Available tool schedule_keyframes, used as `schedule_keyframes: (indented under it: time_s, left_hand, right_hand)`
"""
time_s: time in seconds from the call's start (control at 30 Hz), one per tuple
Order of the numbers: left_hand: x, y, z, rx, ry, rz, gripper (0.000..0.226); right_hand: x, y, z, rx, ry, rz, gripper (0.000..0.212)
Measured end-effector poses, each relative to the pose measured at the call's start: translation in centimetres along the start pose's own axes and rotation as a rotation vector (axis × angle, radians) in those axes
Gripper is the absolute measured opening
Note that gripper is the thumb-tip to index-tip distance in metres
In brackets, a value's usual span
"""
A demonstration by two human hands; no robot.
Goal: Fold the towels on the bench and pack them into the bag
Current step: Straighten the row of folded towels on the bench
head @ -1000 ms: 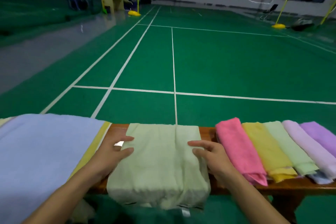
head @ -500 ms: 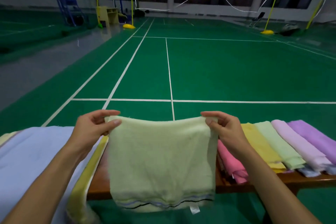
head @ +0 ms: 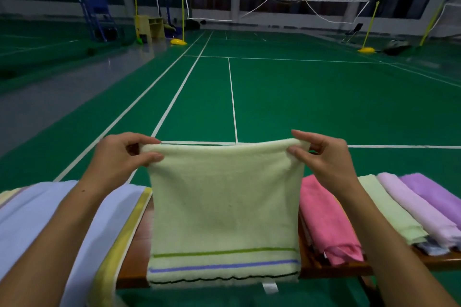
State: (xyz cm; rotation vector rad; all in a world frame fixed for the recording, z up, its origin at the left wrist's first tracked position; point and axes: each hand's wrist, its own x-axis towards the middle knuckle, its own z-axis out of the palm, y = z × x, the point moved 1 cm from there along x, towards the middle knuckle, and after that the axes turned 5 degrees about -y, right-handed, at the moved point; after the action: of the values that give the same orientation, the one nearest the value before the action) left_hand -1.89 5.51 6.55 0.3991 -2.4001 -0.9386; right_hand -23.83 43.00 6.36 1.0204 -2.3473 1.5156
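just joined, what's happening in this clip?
A person holds a pale green towel up over a wooden bench, left hand and right hand each pinching a top corner. Folded towels, pink through purple, lie in a row to its right; a light blue towel lies at left. No bag is in view.

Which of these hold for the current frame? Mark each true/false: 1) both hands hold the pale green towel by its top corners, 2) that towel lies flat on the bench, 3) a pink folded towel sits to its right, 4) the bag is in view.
1) True: the left hand and right hand each pinch a top corner of the pale green towel.
2) False: it hangs lifted in front of the bench.
3) True: pink folded towel.
4) False: no bag shows.
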Motion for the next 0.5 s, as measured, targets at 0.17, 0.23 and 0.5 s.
schedule_keyframes:
  time_s: [0.17, 0.23, 0.5]
  left_hand:
    - [0.3, 0.2, 0.9, 0.090, 0.112, 0.078, 0.023]
    - [0.5, 0.4, 1.1, 0.064, 0.192, 0.082, 0.018]
    - [0.9, 1.9, 1.6, -0.427, 0.266, -0.079, 0.013]
  right_hand:
    - [-0.4, 0.1, 0.2, -0.347, 0.101, -0.126, 0.025]
    - [-0.4, -0.1, 0.4, -0.394, 0.115, -0.131, 0.016]
    - [0.1, -1.8, 0.7, -0.057, 0.066, 0.076, 0.012]
